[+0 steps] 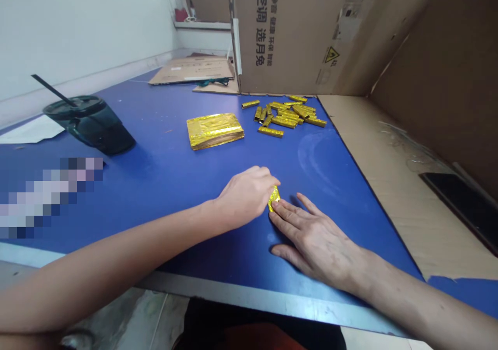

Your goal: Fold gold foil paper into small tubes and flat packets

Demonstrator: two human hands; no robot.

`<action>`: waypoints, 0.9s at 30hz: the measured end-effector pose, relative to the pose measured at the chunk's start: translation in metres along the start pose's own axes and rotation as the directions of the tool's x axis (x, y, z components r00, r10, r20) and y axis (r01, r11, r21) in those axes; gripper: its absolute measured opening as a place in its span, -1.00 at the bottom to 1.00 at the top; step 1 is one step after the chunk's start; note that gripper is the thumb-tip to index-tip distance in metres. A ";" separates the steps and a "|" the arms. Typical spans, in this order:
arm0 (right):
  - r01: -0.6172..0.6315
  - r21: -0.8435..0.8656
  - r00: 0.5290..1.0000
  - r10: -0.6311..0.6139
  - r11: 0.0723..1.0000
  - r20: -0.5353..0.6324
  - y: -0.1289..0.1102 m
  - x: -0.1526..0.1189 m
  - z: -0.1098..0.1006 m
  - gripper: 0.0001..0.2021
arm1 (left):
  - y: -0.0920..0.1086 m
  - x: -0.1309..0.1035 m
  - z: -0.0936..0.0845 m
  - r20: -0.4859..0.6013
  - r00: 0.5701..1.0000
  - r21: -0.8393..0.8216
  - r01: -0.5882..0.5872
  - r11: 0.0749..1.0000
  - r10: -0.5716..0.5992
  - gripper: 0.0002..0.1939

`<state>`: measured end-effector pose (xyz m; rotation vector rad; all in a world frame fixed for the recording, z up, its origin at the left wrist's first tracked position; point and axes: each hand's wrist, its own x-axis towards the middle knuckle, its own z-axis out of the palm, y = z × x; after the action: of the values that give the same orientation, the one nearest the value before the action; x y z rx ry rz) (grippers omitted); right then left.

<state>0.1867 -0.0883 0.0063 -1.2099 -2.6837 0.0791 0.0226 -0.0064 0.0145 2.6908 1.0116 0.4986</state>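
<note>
On the blue table, a small folded piece of gold foil paper (274, 198) lies between my two hands. My left hand (251, 192) is closed at its left edge, fingers curled over and gripping it; the fingertips are partly hidden. From the right, my right hand (311, 231) lies low over the table with its fingers stretched out, fingertips touching the foil paper and thumb apart. Beyond my left hand sits a stack of gold foil sheets (215, 129). Several rolled gold foil tubes (288, 116) are heaped loosely to the right of that stack.
A dark tumbler with a straw (93, 122) stands at the left, near a white sheet (31, 131). Large cardboard (295, 39) walls the table's far and right sides. A dark phone-like slab (462, 207) lies on the cardboard at right. A pixelated patch covers something at left.
</note>
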 end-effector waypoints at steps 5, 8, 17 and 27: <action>-0.001 0.011 1.000 0.001 1.000 0.023 -0.001 0.000 -0.002 -0.56 | 0.001 -0.018 0.008 0.197 0.954 -0.126 -0.205 0.971 0.227 -0.61; 0.010 -0.008 1.000 -0.009 1.000 0.011 -0.002 0.000 -0.001 -0.52 | -0.009 -0.019 0.011 0.263 0.942 -0.129 -0.179 0.975 0.208 -0.55; -0.014 -0.051 0.999 0.016 0.999 0.040 -0.005 0.000 -0.001 -0.47 | -0.042 0.003 0.011 0.300 0.949 0.074 -0.122 0.990 0.094 -0.40; -0.022 -0.028 0.999 0.023 0.999 0.034 0.000 0.001 0.001 -0.52 | -0.035 -0.003 0.009 0.294 0.951 0.150 -0.144 0.978 0.095 -0.34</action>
<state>0.1856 -0.0879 0.0059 -1.2577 -2.7095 0.0662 0.0033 0.0172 -0.0059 2.8762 0.8470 0.0375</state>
